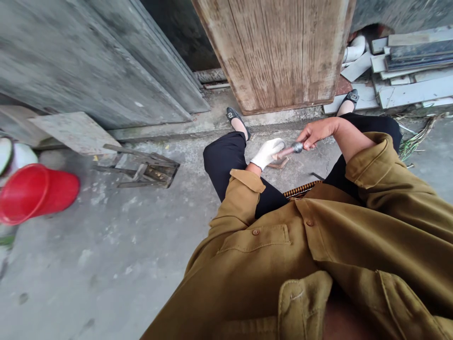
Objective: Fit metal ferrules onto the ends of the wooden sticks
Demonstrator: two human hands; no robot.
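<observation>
My left hand (271, 152), in a white work glove, is closed around a brownish, wooden-looking handle (285, 152). A grey, rounded, ridged end (297, 147) sits on the handle's right tip, pointing toward my other hand. Bare and with fingers curled together, my right hand (316, 133) is right at that grey end. Whether its fingertips grip the end itself or something thin beside it is too small to tell. Below the handle, between my knees, a curved brown piece (280, 163) shows in part.
At left, a red bucket (60, 191) lies tipped on the concrete beside a small wooden stool (150, 171) on its side. A plank door (279, 52) stands before my feet. Stacked boards and tiles (417, 71) lie at far right, near a white pipe elbow (355, 48).
</observation>
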